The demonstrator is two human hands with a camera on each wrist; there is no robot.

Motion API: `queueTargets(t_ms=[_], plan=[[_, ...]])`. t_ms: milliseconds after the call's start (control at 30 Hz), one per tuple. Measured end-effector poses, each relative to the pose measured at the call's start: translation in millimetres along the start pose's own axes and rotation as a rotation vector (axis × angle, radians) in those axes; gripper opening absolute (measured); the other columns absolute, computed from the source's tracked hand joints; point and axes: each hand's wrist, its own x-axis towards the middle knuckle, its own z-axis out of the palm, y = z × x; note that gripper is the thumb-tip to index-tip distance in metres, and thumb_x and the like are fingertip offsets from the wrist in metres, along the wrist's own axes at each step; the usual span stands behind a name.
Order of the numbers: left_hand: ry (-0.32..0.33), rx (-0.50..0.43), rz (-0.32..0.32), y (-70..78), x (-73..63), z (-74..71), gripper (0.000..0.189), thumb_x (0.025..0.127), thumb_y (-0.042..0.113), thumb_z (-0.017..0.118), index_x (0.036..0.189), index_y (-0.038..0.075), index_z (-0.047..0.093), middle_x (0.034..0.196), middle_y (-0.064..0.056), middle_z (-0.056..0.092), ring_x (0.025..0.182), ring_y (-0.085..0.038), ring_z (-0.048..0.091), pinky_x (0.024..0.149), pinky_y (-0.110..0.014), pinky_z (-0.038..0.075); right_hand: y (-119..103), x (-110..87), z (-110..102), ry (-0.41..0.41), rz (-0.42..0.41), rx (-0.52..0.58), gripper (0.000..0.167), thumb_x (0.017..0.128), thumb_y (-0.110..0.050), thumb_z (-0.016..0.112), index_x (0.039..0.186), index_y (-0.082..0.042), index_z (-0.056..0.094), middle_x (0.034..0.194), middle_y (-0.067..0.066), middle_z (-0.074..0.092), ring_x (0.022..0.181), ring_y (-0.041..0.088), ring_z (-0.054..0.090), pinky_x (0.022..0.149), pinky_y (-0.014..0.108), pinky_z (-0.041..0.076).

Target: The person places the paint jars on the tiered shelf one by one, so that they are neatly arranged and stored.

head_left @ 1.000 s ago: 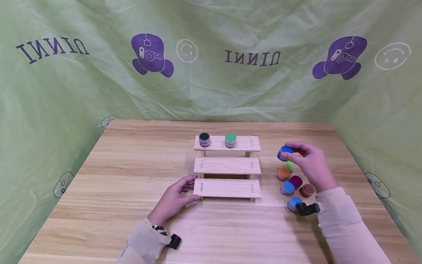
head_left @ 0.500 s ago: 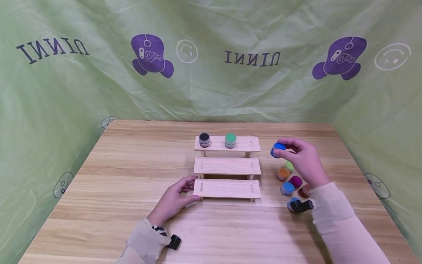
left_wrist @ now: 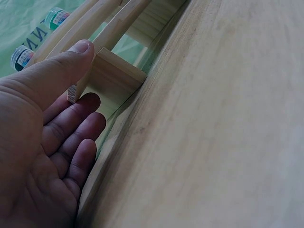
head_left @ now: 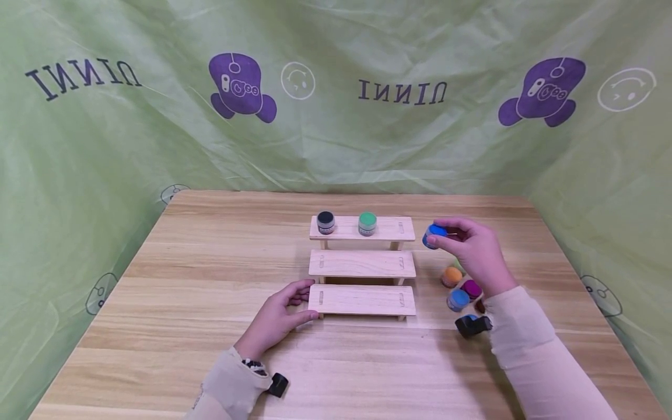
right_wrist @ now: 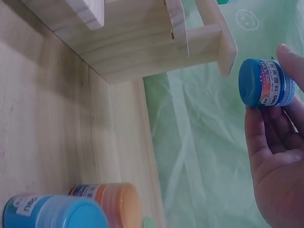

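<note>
Between the thumb and fingers of my right hand (head_left: pixel 476 252) is a blue-lidded paint jar (head_left: pixel 433 238), held in the air just right of the top step. The right wrist view shows this labelled jar (right_wrist: pixel 267 83) tilted on its side relative to that camera. My left hand (head_left: pixel 275 318) holds the left end of the lowest step of a wooden three-step display stand (head_left: pixel 362 299), thumb at the front corner and fingers behind. On the top step stand a black paint jar (head_left: pixel 325 223) and a green paint jar (head_left: pixel 367 224).
Several paint jars cluster on the table right of the stand: orange (head_left: pixel 452 277), purple (head_left: pixel 472 289), light blue (head_left: pixel 458 300), others partly hidden by the right arm. A green printed cloth (head_left: pixel 336 146) hangs behind the wooden table (head_left: pixel 210 262).
My right hand has carried the blue paint jar leftward, nearer the top step's right end. The left hand and the stand have stayed in place.
</note>
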Motion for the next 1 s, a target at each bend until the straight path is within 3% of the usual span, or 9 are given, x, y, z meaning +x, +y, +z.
queueTargets(t_ms=[367,1000], plan=[[0.002,0.005,-0.002,3.4,-0.8,-0.4,0.065,0.080,0.023,0.086,0.137,0.008,0.059,0.116,-0.002,0.069,0.110,-0.020,0.063,0.097,-0.034,0.051,-9.4,3.4,8.0,-0.008,-0.013,-0.016,0.056,0.083,-0.046,0.081,0.126,-0.012,0.069,0.117,0.007,0.067,0.098,0.016,0.065,0.078,0.016,0.054],[0.000,0.007,-0.013,2.6,0.0,0.2,0.064,0.080,0.023,0.086,0.137,0.009,0.059,0.116,-0.002,0.069,0.110,-0.020,0.062,0.097,-0.035,0.051,-16.7,14.0,23.4,-0.010,-0.029,0.026,0.055,0.084,-0.039,0.082,0.127,-0.009,0.068,0.122,0.010,0.065,0.103,0.022,0.065,0.080,0.015,0.054]])
